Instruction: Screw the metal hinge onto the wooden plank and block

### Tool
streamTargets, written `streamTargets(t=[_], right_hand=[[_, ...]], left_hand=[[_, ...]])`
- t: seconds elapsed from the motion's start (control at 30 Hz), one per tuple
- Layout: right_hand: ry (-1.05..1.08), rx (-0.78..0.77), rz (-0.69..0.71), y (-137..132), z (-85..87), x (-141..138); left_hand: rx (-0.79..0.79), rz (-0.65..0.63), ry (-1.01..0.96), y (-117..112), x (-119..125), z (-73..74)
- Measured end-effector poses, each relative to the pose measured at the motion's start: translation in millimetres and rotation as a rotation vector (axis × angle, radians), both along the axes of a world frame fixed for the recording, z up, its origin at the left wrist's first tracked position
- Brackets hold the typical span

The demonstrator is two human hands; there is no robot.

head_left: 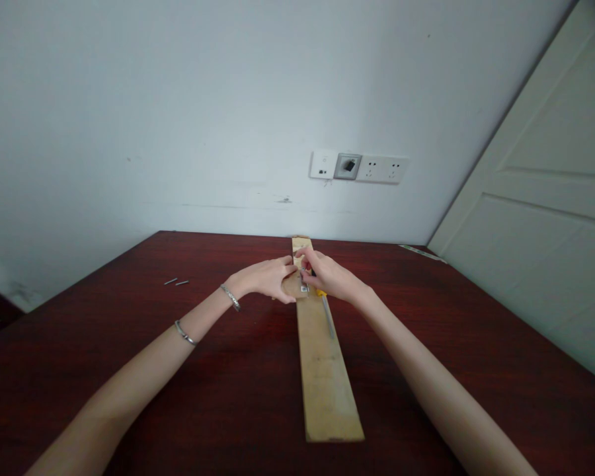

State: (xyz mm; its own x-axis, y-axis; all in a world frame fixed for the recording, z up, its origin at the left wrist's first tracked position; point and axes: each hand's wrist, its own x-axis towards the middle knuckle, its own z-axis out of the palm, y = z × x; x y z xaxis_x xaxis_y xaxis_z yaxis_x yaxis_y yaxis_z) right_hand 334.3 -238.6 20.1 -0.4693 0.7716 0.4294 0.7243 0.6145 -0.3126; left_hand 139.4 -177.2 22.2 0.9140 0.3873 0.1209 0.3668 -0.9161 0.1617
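Note:
A long plank of pale wood [327,377] lies lengthwise on the dark red table. Toward its far part, my left hand [268,277] curves its thumb and fingers around a small tan wooden piece [291,287], which rests on the plank. A small metal part [304,287] shows on that piece. My right hand [334,274] is closed in a pinch just above it; what sits between the fingertips is too small to name. Beneath the right hand lies a screwdriver [328,317], its yellow and black handle partly hidden and its shaft pointing toward me.
Two thin metal rods or screws [176,281] lie on the table [218,383] at the left. A white wall with sockets [381,169] rises behind the table. A pale strip [423,253] lies at the far right edge, beside a white panelled door [540,198].

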Motion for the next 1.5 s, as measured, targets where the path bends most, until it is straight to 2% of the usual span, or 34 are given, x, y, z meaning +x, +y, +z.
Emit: streamTargets(t=[0.2,0.37,0.6,1.07,1.5], right_hand=[[0.111,-0.003,-0.014,-2,9.1,7],[0.22,-0.025,-0.04,2,7.9,17],[0.335,-0.027,-0.068,9,2.3,26],[0.454,-0.126,-0.008,10,0.2,26],[0.611,-0.226,0.067,17,-8.4,29]], left_hand=[[0.008,0.008,0.017,-1,1,-2.7],[0.004,0.006,0.03,-3,5,-5.1],[0.013,0.045,0.074,4,7,-21.5],[-0.084,0.065,0.097,19,6,-48.3],[-0.166,0.111,0.157,23,7,-51.5]])
